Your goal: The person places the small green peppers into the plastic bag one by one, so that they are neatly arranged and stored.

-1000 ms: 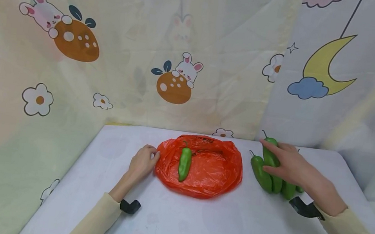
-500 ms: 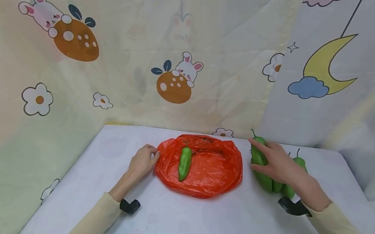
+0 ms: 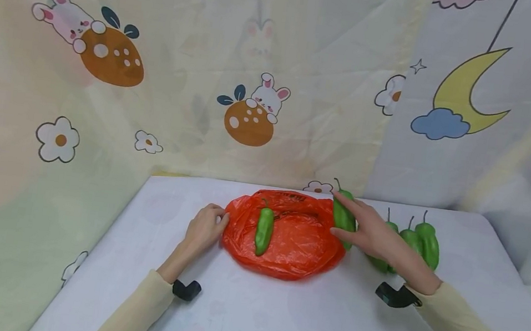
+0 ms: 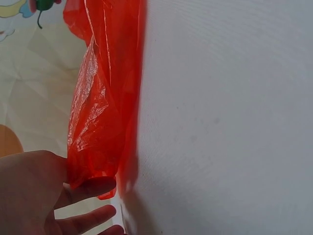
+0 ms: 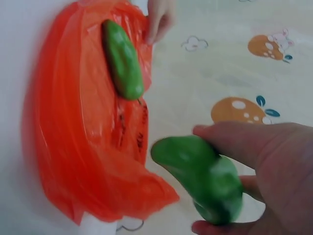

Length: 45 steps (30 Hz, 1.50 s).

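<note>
A red plastic bag [image 3: 297,251] lies spread with its mouth upward on the white table, and one green pepper [image 3: 264,233] rests in it on the left side. At the bag's left rim my left hand [image 3: 204,227] pinches the plastic; the left wrist view shows the bag's edge [image 4: 98,147] between thumb and fingers. My right hand [image 3: 374,230] grips another green pepper [image 3: 343,216] between thumb and fingers, stem up, over the bag's right rim. In the right wrist view this held pepper [image 5: 188,164] hangs just beside the red plastic.
Several green peppers [image 3: 428,245] lie in a group on the right of the table [image 3: 270,322], partly covered by my right forearm. Behind the table hangs a printed cloth [image 3: 323,111] with rabbits, flowers and a moon.
My right hand has carried a green pepper leftward from the group to the bag's right rim, uncovering the peppers behind it. The left hand has stayed at the bag's left rim.
</note>
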Tool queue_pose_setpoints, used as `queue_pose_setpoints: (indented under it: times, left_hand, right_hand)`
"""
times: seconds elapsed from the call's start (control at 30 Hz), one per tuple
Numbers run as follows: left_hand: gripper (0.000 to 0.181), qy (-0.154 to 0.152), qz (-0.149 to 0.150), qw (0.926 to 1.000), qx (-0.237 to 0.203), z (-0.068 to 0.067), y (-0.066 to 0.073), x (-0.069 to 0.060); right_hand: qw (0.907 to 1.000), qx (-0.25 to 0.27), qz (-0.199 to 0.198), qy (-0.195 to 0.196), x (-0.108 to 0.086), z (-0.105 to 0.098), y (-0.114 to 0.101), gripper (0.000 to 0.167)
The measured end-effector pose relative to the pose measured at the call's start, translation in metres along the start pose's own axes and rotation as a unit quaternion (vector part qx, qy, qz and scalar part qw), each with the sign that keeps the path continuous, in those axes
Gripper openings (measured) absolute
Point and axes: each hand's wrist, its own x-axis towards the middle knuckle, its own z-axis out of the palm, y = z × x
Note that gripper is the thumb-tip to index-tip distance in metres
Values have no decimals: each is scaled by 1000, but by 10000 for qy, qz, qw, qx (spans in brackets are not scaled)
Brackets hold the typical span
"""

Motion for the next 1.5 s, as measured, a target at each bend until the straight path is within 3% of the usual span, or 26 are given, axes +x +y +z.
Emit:
queue_pose_setpoints:
  times: [0.2,0.37,0.6,0.93,1.23,1.5]
  left_hand:
    - [28,-13,-55,10000,-1,0,0,-2]
    - [29,-93,-99,9999,-40,3,-1,-4]
    - [29,-32,-125,9999,-50,3,0,-5]
    - [29,-59,-33,10000,31,1,4,1]
    - [31,-77,33,9999,61,0,5,3]
    - [30,-75,-31,9999,62,-2,6,2]
  right_hand:
    - [9994,287,-144,156,8,15,-8,84]
    - [9986,518,-36,15,14,29,-13,85]
    - [9970,740,-200,-139,26,48,-20,85]
    - [9963,674,-5,-540,44,77,-30,85]
    - [9934,498,779,-681,61,105,-39,87]
    - [9922,187,976,-746,68,116,-43,88]
